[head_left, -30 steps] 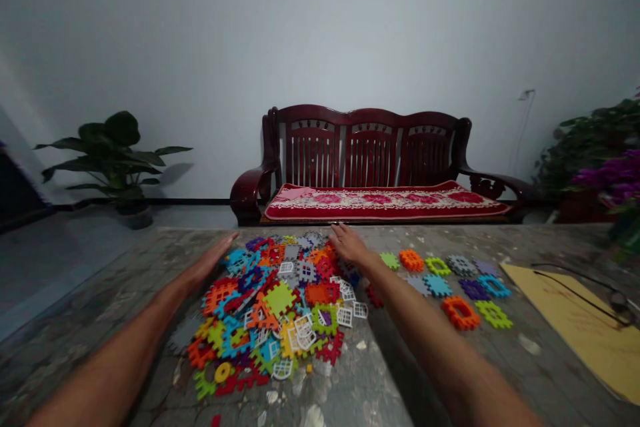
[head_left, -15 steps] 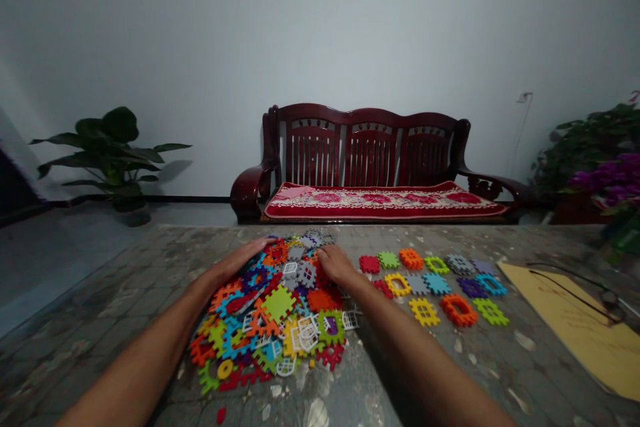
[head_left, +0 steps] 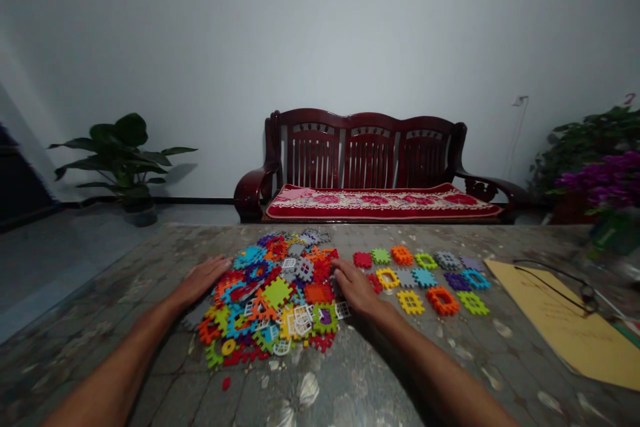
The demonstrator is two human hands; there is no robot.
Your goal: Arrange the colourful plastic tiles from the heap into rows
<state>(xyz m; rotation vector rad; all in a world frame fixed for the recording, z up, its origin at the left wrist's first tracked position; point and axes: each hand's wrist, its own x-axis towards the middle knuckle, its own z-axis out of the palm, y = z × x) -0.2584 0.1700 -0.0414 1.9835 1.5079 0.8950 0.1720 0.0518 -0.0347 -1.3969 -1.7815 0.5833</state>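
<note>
A heap of colourful plastic puzzle-edged pieces (head_left: 277, 293) lies on the grey patterned table (head_left: 350, 380), with white window-shaped pieces (head_left: 302, 319) on top. My left hand (head_left: 207, 275) rests flat at the heap's left edge, its fingers extended. At the right edge of the heap, my right hand (head_left: 354, 283) touches the red pieces with its fingertips, fingers loosely bent and holding nothing visible. Right of that hand, several separate pieces lie in rough rows, among them a yellow window piece (head_left: 411, 302), an orange frame (head_left: 443, 301) and a green window piece (head_left: 473, 303).
A yellow paper (head_left: 560, 320) with glasses (head_left: 587, 293) on it lies at the table's right. Behind the table stands a dark red wooden bench (head_left: 367, 153). Potted plants stand left (head_left: 125, 160) and right (head_left: 575, 147). One small red piece (head_left: 226, 383) lies near the front.
My left hand has moved left and toward me, from the heap's upper part to its left edge. My right hand has shifted right and slightly nearer. The camera view has shifted slightly.
</note>
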